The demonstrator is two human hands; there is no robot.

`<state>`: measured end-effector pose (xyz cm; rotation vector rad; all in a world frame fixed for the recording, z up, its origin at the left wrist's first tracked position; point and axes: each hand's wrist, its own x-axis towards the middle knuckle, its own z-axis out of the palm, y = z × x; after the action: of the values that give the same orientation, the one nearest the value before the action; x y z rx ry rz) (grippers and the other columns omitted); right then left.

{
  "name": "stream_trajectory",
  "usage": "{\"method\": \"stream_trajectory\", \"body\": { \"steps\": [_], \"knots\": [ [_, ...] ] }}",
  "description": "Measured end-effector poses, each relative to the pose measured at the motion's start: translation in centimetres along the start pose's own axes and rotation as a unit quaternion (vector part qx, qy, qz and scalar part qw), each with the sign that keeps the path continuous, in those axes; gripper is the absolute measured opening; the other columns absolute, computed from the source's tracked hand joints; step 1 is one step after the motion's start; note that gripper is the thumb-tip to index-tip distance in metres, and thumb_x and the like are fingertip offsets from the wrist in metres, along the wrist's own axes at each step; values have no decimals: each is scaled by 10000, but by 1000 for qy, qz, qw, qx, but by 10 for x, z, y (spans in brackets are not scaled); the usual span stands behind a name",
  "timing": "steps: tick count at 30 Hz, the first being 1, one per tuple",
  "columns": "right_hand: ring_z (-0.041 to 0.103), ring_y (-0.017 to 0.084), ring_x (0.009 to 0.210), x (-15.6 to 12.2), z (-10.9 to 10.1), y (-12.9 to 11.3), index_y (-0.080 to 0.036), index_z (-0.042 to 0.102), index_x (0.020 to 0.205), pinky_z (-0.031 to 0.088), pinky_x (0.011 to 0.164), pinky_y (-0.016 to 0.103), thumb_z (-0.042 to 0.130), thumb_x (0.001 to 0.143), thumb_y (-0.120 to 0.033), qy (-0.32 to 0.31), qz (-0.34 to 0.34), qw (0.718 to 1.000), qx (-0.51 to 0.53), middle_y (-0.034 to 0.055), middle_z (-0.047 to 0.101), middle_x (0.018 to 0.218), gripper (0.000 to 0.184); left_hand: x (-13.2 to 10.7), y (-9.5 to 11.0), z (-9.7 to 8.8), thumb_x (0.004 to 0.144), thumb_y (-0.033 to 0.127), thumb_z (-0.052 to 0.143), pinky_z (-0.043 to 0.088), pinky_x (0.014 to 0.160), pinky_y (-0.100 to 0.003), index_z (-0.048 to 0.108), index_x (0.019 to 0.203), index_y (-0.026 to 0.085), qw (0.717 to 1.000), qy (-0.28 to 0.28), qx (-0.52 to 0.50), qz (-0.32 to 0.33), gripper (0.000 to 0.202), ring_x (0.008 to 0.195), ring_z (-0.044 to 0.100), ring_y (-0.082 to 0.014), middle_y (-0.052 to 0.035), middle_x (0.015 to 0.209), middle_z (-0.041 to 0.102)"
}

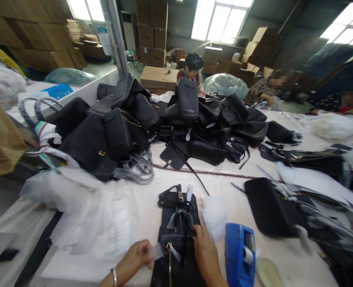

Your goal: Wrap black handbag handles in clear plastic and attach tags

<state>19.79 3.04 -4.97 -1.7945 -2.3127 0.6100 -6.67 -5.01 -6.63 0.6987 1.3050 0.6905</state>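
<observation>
A black handbag (178,223) lies flat on the white table (146,207) in front of me, its strap and a gold clasp on top. My left hand (136,257) is closed in a pinch on a small clear piece of tape or film (157,251) at the bag's left edge. My right hand (205,253) rests on the bag's right side, fingers pressed down on the strap. A thin gold zipper pull (169,259) runs down the bag between my hands.
A blue tape dispenser (239,253) stands right of my right hand, a round lid (267,273) beside it. White wrapping sheets (86,211) lie left. A big pile of black bags (170,119) fills the table's middle. Three people sit behind, with cardboard boxes (152,32).
</observation>
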Motion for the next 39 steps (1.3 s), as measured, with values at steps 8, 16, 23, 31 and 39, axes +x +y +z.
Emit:
{"method": "stream_trajectory", "body": {
  "steps": [8,16,23,31,39],
  "knots": [
    [615,145,802,8,-2,-15,-221,645,862,446,693,206,446,786,-15,-147,-118,982,-33,26,590,935,296,5,-1,-7,626,408,703,397,602,-267,524,647,190,1000,-5,-16,19,283,549,575,-141,36,544,630],
    [524,217,1074,25,-30,-18,-259,614,1025,418,875,332,438,794,26,-142,-276,948,-73,41,509,1307,406,1,10,-21,640,377,725,385,627,-267,548,687,175,999,24,-30,6,273,603,608,-157,-1,611,682],
    [579,231,910,30,-15,-3,-217,608,873,428,742,325,494,829,-39,-183,-331,911,-164,57,616,1074,216,-2,17,-20,653,340,719,372,607,-266,559,695,163,999,13,-36,9,242,601,612,-162,-9,615,681],
    [592,135,775,52,-68,-45,-232,562,840,388,687,222,514,843,-172,-228,-137,946,186,-50,634,798,77,-4,25,-17,659,245,657,415,630,-276,540,677,167,999,14,-31,18,142,595,573,-143,20,603,630],
    [600,136,748,51,-63,-69,-248,613,834,367,679,223,556,825,-226,-216,-113,952,187,-53,663,795,62,1,26,-11,668,203,632,414,613,-260,531,701,175,999,10,-16,26,110,597,576,-139,37,597,603]
  ]
}}
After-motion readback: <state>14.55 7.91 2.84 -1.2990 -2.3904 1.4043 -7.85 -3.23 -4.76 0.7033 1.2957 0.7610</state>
